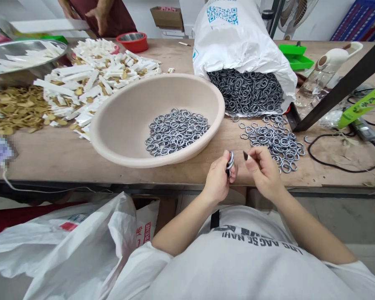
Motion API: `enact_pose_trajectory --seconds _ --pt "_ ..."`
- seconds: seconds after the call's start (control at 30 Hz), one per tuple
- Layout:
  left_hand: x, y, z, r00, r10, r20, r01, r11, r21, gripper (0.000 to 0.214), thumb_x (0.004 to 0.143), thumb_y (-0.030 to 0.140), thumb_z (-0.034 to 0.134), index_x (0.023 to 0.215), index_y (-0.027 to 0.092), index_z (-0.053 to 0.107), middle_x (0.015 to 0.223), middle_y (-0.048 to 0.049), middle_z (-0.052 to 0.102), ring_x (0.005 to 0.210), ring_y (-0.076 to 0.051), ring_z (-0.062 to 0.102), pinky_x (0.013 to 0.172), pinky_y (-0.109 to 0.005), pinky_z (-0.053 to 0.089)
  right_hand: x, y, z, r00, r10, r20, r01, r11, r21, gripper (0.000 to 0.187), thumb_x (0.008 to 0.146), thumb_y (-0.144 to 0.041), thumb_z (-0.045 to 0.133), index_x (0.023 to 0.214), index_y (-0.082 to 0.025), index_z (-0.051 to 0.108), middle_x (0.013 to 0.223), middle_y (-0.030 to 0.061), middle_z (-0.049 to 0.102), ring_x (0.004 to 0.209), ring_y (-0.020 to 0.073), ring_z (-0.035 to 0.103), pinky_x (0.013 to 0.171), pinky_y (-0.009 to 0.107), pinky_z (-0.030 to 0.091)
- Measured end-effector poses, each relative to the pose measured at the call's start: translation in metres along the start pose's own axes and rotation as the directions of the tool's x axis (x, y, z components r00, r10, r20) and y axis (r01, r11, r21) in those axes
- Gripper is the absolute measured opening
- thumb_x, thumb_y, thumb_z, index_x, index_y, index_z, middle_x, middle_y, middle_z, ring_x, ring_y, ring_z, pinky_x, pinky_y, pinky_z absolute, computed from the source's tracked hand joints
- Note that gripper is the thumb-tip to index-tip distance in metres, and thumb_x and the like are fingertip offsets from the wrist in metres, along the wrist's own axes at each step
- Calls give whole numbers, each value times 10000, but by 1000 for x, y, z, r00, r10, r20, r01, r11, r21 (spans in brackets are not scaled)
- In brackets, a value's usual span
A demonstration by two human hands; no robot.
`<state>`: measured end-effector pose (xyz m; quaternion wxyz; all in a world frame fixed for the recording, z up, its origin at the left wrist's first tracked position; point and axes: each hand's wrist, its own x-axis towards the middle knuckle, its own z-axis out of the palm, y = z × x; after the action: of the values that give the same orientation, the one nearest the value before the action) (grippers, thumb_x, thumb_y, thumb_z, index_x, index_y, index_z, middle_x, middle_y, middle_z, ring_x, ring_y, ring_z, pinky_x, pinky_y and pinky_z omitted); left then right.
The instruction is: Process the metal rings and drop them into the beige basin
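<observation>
My left hand [219, 177] is closed on a small stack of metal rings [230, 161], held over the table's front edge. My right hand [262, 171] is pinched on a small dark piece [245, 156], a short gap to the right of the stack. Loose metal rings [275, 141] lie spread on the table just beyond my right hand. A beige basin [128, 112] to the left holds a heap of rings [176, 131]. A white sack [237, 37] lies on its side behind, spilling rings [246, 91] from its mouth.
White strips [93, 75] and tan pieces [15, 110] cover the left of the table, beside a metal bowl [21, 56]. Another person's hand [98, 16] is at the far edge. Red tape roll [133, 41], green tray [295, 56], black cable [340, 166], plastic bags [65, 246] below.
</observation>
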<state>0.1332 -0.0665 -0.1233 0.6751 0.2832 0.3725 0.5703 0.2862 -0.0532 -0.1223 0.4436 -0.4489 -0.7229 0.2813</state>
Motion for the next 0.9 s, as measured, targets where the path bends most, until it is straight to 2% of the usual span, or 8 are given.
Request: enact_pose_trajectory --seconds 0.13,0.23,0.3,0.37,0.47,0.53,0.67,0.9 --pt "2 -4 1 986 52 -159 -52 999 4 503 878 564 638 608 174 473 544 38 455 482 -68 388 465 -214 307 -16 -18 12 987 -151 45 154 986 -61 116 965 -349 621 1011 -246 597 882 14 674 788 168 626 707 306 456" --pt "-2 -6 4 982 59 -181 -60 998 4 508 865 580 653 613 173 481 545 42 454 484 -64 388 484 -211 328 -12 -18 14 990 -143 12 144 988 -61 251 902 -373 707 1098 -245 615 988 33 707 845 183 650 744 320 491" --pt "-4 -8 6 989 35 -147 -35 999 -2 512 849 617 654 641 172 511 548 43 460 475 -66 387 471 -212 319 -5 -16 14 997 -72 14 72 997 -3 328 854 -411 758 1108 -244 635 1010 41 715 857 195 663 759 336 515" --pt "-5 -9 6 995 3 -97 0 1000 24 518 836 653 650 682 169 544 555 39 477 475 -72 408 459 -210 312 2 -15 13 996 42 81 -54 988 146 270 867 -434 743 1032 -241 651 868 13 705 750 180 666 699 330 534" --pt "-5 -10 3 999 -35 -36 39 993 112 557 840 697 613 699 160 558 562 25 506 484 -77 449 458 -200 307 9 -12 12 958 156 240 -244 883 402 245 892 -458 708 936 -234 620 661 -40 635 557 157 631 557 304 531" --pt "-4 -9 0 1000 -28 -13 30 989 148 577 849 715 585 699 158 553 570 17 521 483 -74 456 455 -195 296 12 -11 11 948 162 275 -279 841 464 271 875 -469 726 914 -228 609 643 -45 635 534 157 630 530 297 528" --pt "0 -8 -2 999 48 -4 -47 987 152 526 842 672 636 723 166 554 570 30 506 486 -66 424 456 -187 296 12 -9 11 968 149 204 -219 894 390 259 891 -464 710 903 -215 641 703 -25 654 621 150 641 607 287 523" --pt "-1 -10 8 988 97 -119 -88 993 78 515 861 601 649 628 182 462 494 57 390 443 -64 318 423 -200 244 9 -4 11 978 100 181 -142 962 234 282 922 -490 665 991 -217 657 815 8 687 742 170 630 695 300 470"
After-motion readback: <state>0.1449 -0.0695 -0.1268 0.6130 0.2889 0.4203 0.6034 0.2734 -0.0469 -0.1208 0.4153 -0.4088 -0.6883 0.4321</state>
